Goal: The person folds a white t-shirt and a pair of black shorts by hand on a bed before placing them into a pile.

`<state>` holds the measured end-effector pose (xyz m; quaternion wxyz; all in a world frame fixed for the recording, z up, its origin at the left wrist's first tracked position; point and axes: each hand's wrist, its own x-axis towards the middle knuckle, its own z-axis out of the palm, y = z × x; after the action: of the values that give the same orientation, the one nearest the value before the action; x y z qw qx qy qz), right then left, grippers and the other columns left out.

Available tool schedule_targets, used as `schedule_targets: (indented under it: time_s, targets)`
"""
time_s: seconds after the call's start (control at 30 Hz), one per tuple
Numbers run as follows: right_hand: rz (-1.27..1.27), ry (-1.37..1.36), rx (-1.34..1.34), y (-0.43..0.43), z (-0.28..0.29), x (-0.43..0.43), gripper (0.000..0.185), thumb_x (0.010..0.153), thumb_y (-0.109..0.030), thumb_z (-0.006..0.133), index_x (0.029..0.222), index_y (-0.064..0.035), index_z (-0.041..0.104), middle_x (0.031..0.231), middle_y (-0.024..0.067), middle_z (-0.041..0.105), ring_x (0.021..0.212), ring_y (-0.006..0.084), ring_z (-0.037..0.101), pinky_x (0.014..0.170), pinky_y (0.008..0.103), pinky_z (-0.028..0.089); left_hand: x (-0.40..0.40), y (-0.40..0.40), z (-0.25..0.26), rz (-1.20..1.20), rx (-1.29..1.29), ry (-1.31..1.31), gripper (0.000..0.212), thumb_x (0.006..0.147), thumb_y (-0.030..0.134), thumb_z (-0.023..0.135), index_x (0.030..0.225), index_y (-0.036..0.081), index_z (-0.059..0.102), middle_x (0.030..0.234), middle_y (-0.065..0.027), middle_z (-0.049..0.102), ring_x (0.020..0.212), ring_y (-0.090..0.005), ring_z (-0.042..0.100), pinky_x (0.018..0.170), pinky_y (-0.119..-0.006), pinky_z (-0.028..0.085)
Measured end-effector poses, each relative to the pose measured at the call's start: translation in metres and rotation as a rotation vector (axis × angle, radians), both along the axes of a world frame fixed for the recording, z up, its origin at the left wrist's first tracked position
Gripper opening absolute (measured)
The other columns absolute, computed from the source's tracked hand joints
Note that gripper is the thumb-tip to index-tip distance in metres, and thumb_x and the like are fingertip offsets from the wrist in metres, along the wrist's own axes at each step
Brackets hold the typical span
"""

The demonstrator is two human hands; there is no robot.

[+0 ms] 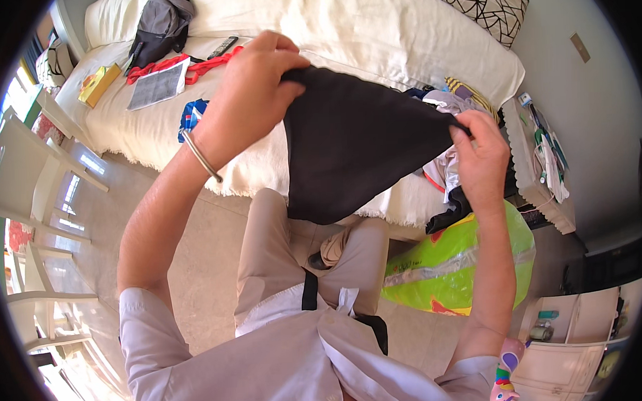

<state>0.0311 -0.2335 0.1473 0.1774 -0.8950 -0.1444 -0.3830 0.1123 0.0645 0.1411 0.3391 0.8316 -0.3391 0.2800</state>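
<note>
A piece of black cloth point(361, 141) hangs stretched between my two hands, above my knees and in front of the sofa. My left hand point(267, 91) pinches its upper left corner; a metal bangle circles that wrist. At the other end my right hand point(478, 152) grips the right corner between thumb and fingers. The lower edge of the cloth drops to a rounded point near my left knee. What kind of garment or cloth it is, I cannot tell. Behind my right hand lies a pile of clothes point(447, 103), partly covered by the cloth.
A cream-covered sofa point(341, 25) spans the front, bearing a grey backpack point(161, 26), a tissue box point(99, 85), a remote control point(223, 47), red straps point(210, 66) and a blue packet point(188, 117). A large green plastic package point(435, 271) stands right. White chairs point(28, 163) line the left.
</note>
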Motion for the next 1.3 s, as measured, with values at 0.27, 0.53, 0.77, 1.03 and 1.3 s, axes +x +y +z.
schedule_targets:
  time_s: [0.27, 0.53, 0.77, 1.03, 1.3]
  targets:
    - [-0.014, 0.114, 0.237, -0.012, 0.059, 0.010, 0.014, 0.084, -0.007, 0.060, 0.096, 0.0006, 0.060, 0.078, 0.0040, 0.059, 0.068, 0.0108, 0.053, 0.064, 0.0248, 0.044, 0.009, -0.005, 0.066, 0.015, -0.107, -0.130, 0.018, 0.076, 0.014, 0.067, 0.083, -0.002, 0.064, 0.070, -0.0128, 0.060, 0.063, -0.0216, 0.060, 0.060, -0.033, 0.047]
    - [0.043, 0.282, 0.365, -0.028, 0.067, 0.037, 0.016, 0.086, -0.011, 0.057, 0.094, 0.0021, 0.058, 0.079, -0.0009, 0.058, 0.075, 0.0059, 0.049, 0.070, 0.0213, 0.041, 0.054, -0.020, 0.047, 0.045, -0.173, 0.009, 0.021, 0.079, 0.019, 0.065, 0.091, 0.001, 0.064, 0.068, -0.0080, 0.060, 0.062, -0.0131, 0.057, 0.060, -0.027, 0.046]
    - [-0.023, 0.288, 0.503, -0.092, 0.049, 0.051, 0.015, 0.089, -0.014, 0.057, 0.099, -0.0028, 0.062, 0.075, -0.0030, 0.056, 0.061, 0.0039, 0.044, 0.056, 0.0186, 0.036, 0.029, -0.072, 0.042, -0.020, -0.198, -0.094, 0.016, 0.076, 0.018, 0.064, 0.083, 0.004, 0.063, 0.066, -0.0171, 0.061, 0.065, -0.0334, 0.061, 0.062, -0.040, 0.049]
    - [-0.068, 0.329, 0.582, -0.101, 0.051, 0.061, 0.018, 0.090, -0.018, 0.058, 0.100, -0.0034, 0.061, 0.076, -0.0048, 0.056, 0.059, 0.0041, 0.042, 0.054, 0.0190, 0.035, 0.028, -0.098, 0.045, -0.157, -0.328, -0.024, 0.015, 0.076, 0.014, 0.062, 0.082, 0.000, 0.062, 0.070, -0.0174, 0.062, 0.070, -0.0363, 0.061, 0.065, -0.041, 0.049]
    - [-0.245, 0.505, 0.375, -0.112, 0.041, 0.114, 0.015, 0.089, -0.013, 0.053, 0.097, -0.0042, 0.063, 0.070, -0.0045, 0.055, 0.056, 0.0041, 0.044, 0.049, 0.0190, 0.035, 0.090, -0.120, 0.026, -0.125, -0.344, 0.012, 0.015, 0.076, 0.016, 0.063, 0.084, 0.003, 0.063, 0.071, -0.0172, 0.063, 0.067, -0.0330, 0.062, 0.063, -0.038, 0.050]
